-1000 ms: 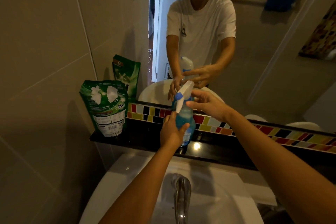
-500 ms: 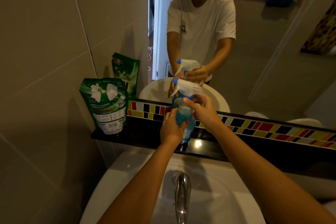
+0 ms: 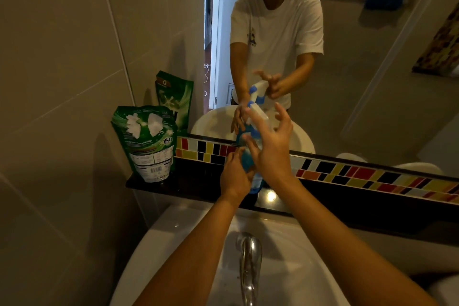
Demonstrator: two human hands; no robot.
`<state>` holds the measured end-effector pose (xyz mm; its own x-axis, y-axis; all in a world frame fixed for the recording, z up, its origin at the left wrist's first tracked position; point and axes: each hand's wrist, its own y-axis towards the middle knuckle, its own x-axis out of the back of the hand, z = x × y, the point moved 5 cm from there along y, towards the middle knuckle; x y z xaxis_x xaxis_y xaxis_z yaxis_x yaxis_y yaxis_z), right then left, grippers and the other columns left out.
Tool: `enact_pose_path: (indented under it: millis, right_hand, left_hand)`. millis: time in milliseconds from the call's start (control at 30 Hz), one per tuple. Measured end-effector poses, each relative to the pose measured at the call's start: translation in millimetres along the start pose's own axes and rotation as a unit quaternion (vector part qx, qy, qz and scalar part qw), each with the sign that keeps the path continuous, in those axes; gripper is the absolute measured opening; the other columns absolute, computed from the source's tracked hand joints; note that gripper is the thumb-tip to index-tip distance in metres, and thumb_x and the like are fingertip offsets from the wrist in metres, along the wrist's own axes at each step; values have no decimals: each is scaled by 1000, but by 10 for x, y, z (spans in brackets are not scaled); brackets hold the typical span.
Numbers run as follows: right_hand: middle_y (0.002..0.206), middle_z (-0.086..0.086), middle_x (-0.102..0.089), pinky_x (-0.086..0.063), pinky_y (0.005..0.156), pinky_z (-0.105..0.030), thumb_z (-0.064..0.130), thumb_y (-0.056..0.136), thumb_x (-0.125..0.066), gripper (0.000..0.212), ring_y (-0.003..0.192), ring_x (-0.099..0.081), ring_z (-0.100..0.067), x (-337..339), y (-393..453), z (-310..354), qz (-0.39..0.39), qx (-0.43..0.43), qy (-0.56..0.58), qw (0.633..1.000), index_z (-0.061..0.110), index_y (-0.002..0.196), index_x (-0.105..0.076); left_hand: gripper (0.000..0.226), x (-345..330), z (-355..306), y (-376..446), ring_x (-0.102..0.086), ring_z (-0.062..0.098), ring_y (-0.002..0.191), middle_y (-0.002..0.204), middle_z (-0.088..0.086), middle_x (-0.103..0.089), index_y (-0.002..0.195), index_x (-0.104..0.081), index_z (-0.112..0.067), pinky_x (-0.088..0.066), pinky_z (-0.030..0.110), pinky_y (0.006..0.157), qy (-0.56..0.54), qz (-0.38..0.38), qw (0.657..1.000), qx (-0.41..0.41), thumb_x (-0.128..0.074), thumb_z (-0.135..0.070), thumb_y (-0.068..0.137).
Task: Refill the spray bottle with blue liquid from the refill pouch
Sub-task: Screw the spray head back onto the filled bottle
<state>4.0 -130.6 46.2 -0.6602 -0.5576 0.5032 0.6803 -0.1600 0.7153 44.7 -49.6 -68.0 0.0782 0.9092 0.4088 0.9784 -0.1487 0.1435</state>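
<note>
The spray bottle point(image 3: 256, 182) stands upright on the black ledge point(image 3: 193, 185), with blue liquid in its lower part. Its white and blue trigger head point(image 3: 258, 114) sits on top and points left. My left hand point(image 3: 234, 176) is wrapped around the bottle's body. My right hand point(image 3: 272, 149) hovers at the neck and head with its fingers spread; the thumb lies close to the neck. The green refill pouch point(image 3: 146, 141) stands upright at the ledge's left end, apart from both hands.
A mirror point(image 3: 372, 57) behind the ledge reflects me and the bottle. A multicoloured tile strip point(image 3: 347, 174) runs under it. Below are a white sink point(image 3: 173, 238) and a chrome faucet point(image 3: 249, 263). A tiled wall point(image 3: 62, 82) closes the left side.
My right hand held the trigger head and turned it; now its fingers have come apart off the head. The left hand keeps its hold on the bottle's body.
</note>
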Motion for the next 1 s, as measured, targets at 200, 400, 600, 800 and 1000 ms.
enact_pose_path:
  millis: [200, 400, 600, 800, 1000]
  right_hand:
    - [123, -14, -48, -39, 93, -23, 14, 86, -66, 38, 115, -46, -26, 79, 306, -91, 210, 61, -109, 970, 18, 124, -60]
    - [122, -10, -47, -34, 87, -27, 12, 87, -64, 26, 103, -37, -15, 124, 428, -114, 333, 108, -102, 931, 23, 110, -67]
    - [120, 2, -52, -38, 84, -25, 8, 84, -65, 28, 106, -48, -16, 129, 430, -291, 349, 56, 8, 935, 27, 104, -67]
    - [142, 2, -43, -53, 93, -30, 10, 81, -72, 79, 124, -49, -15, 106, 207, -170, 177, -75, 214, 958, 43, 135, -27]
    - [123, -8, -62, -53, 94, -49, 18, 80, -74, 57, 112, -62, -24, -155, 52, -519, 142, -237, 247, 929, 17, 131, -48]
  left_hand:
    - [54, 0, -33, 23, -57, 24, 117, 131, 5, -54, 132, -49, -21, -54, 44, 93, 2, -11, 1000, -13, -72, -34, 84]
    - [49, -10, -13, 29, -58, 25, 114, 127, 5, -55, 128, -51, -22, -54, 46, 90, -11, -7, 1000, -11, -72, -31, 84]
    - [48, -10, -8, 34, -57, 25, 114, 128, 5, -54, 128, -51, -22, -54, 47, 89, -2, 0, 1000, 2, -70, -33, 85]
    - [49, -20, -6, 54, -58, 25, 115, 128, 3, -55, 126, -51, -22, -54, 45, 92, 6, -2, 1000, 12, -71, -36, 84]
    - [49, -23, -17, 76, -58, 26, 114, 128, 2, -55, 128, -49, -27, -53, 46, 94, 29, 9, 999, 36, -69, -39, 84]
